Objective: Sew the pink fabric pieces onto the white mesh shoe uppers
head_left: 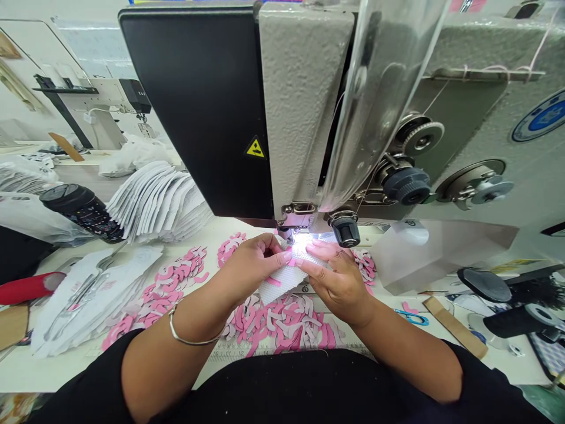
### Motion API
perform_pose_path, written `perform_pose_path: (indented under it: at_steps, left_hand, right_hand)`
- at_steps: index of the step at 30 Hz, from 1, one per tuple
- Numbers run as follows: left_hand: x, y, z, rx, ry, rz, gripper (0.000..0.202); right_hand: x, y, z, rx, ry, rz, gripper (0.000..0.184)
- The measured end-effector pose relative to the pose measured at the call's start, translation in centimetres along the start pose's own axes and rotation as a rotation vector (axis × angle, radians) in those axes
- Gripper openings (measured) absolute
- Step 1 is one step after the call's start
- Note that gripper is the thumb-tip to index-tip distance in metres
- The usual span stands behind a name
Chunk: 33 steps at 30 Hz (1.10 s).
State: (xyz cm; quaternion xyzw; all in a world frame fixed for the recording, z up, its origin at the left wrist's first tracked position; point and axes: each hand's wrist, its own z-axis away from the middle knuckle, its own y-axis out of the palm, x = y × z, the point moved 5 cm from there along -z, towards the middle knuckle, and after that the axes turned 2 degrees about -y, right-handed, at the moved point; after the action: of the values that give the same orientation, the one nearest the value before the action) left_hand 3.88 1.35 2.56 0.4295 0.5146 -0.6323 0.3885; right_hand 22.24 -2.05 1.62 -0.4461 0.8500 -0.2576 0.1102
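Under the lit needle area of the sewing machine [306,106] lies a white textured fabric piece [279,285] with pink strips on it. My left hand [256,259] pinches the left side of this fabric between thumb and bent fingers, close to the presser foot. On the right, my right hand [338,274] rests on the fabric with its fingers stretched out and fingertips near the needle. Glare from the lamp hides the exact stitching spot. Curved pink and white cut pieces [282,324] are heaped just below both hands.
More pink pieces [176,277] spread to the left. Beyond them stand a fanned stack of white pieces [159,200], a black tumbler [83,212] and white layered pieces [95,294]. At right are a blue thread snipper [412,317], a brown strip [457,327] and a black thread spool [514,323].
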Motion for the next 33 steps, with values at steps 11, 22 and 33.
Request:
perform_pose_path:
  at_steps: [11, 22, 33]
  left_hand:
    - [0.5, 1.1, 0.2, 0.141, -0.105, 0.382, 0.030]
    - [0.0, 1.5, -1.1, 0.140, -0.209, 0.529, 0.023]
    - [0.0, 1.4, -1.1, 0.078, -0.210, 0.463, 0.028]
  right_hand:
    - [-0.1, -0.1, -0.1, 0.014, 0.027, -0.046, 0.036]
    - [-1.5, -0.8, -1.6, 0.067, 0.136, -0.181, 0.034]
    - [-1.8, -0.4, -1.4, 0.084, 0.128, -0.227, 0.035]
